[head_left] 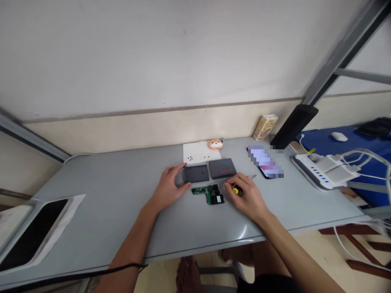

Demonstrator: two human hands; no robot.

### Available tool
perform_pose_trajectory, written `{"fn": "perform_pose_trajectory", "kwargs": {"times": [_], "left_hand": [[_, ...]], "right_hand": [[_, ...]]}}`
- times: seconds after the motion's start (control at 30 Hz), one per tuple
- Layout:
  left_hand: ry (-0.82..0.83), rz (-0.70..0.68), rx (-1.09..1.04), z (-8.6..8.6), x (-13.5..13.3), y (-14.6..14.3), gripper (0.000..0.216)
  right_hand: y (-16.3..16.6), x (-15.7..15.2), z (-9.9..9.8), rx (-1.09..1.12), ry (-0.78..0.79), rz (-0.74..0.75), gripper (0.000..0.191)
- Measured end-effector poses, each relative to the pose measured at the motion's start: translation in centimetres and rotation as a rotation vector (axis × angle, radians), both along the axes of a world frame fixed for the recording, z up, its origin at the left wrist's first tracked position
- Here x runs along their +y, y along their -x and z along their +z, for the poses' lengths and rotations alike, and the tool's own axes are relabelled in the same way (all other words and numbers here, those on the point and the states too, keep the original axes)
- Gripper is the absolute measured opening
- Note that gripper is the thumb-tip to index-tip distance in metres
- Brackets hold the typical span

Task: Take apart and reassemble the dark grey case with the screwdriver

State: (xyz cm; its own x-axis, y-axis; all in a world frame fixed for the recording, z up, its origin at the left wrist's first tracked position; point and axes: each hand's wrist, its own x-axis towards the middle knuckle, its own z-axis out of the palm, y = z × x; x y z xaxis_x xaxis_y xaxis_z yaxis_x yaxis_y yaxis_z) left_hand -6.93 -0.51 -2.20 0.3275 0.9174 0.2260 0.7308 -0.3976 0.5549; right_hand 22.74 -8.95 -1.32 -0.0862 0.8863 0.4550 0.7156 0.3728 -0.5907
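Across a grey desk (122,228): left hand (168,183), green circuit board (208,195), right hand (247,193)
Left thumb and fingers clamp the left end of a dark shell (198,173); in front lies the board, between the hands; a grey casing piece (222,167) sits just beside the shell; right fingers curl around a yellow-and-black screwdriver (235,190), shaft pointing right.

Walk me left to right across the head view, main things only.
Black-screened device, left hand, shallow grey shell, grey case part with orange marking, right hand, smartphone, power strip.
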Motion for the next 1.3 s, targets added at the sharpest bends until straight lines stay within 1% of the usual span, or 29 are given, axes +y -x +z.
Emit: {"fn": "perform_pose_trajectory", "kwargs": {"times": [0.1, 0.27, 0.47, 0.53, 0.67, 0.8, 0.9, 1.0, 1.03, 1.1, 1.17, 1.2, 1.23, 1.3], "left_hand": [[0.010, 0.003, 0.003, 0.1, -0.1, 0.0, 0.065], [0.030, 0.012, 0.010, 0.4, -0.3, -0.1, 0.064], [0.023, 0.011, 0.016, 0.2, -0.2, 0.0, 0.064], [0.022, 0.011, 0.017, 0.2, -0.2, 0.0, 0.064], [0.023, 0.005, 0.019, 0.1, -0.1, 0.0, 0.063], [-0.010, -0.004, 0.012, -0.1, 0.0, 0.1, 0.064], [-0.010, -0.009, 0.014, -0.1, -0.1, 0.1, 0.065], [-0.003, -0.013, 0.030, 0.0, -0.2, 0.0, 0.065], [-0.003, -0.014, 0.035, 0.0, -0.2, 0.0, 0.065], [-0.002, -0.018, 0.046, 0.1, -0.1, 0.0, 0.066], [-0.002, -0.019, 0.054, 0.1, -0.1, -0.1, 0.066], [-0.001, -0.017, 0.055, 0.1, -0.1, -0.1, 0.066], [0.003, -0.014, 0.055, 0.2, -0.1, -0.1, 0.066], [0.010, -0.008, 0.052, 0.2, -0.1, -0.1, 0.067]], "right_hand": [[-0.2, 0.2, -0.3, 0.017, -0.014, -0.090, 0.018], [-0.4, 0.4, -0.4, 0.028, -0.016, -0.161, 0.020], [-0.7, 0.5, -0.3, 0.053, -0.019, -0.250, 0.022], [-0.8, 0.5, -0.3, 0.041, -0.019, -0.245, 0.022], [-0.7, 0.5, -0.5, 0.025, -0.013, -0.181, 0.022], [-1.1, 0.9, -0.2, 0.063, -0.003, -0.131, 0.024], [-2.1, 1.5, 0.7, 0.132, 0.036, -0.104, 0.025], [-2.9, 2.4, 2.6, 0.188, 0.085, -0.044, 0.025], [-2.9, 2.8, 3.4, 0.182, 0.073, -0.016, 0.026], [-2.5, 4.0, 4.6, 0.087, 0.047, 0.103, 0.026], [-1.8, 5.6, 5.2, -0.154, -0.003, 0.213, 0.026], [-1.4, 6.4, 5.2, -0.279, -0.039, 0.225, 0.027], [-1.2, 7.1, 4.9, -0.357, -0.058, 0.212, 0.029], [-1.1, 8.1, 4.0, -0.370, -0.077, 0.132, 0.029]]}}
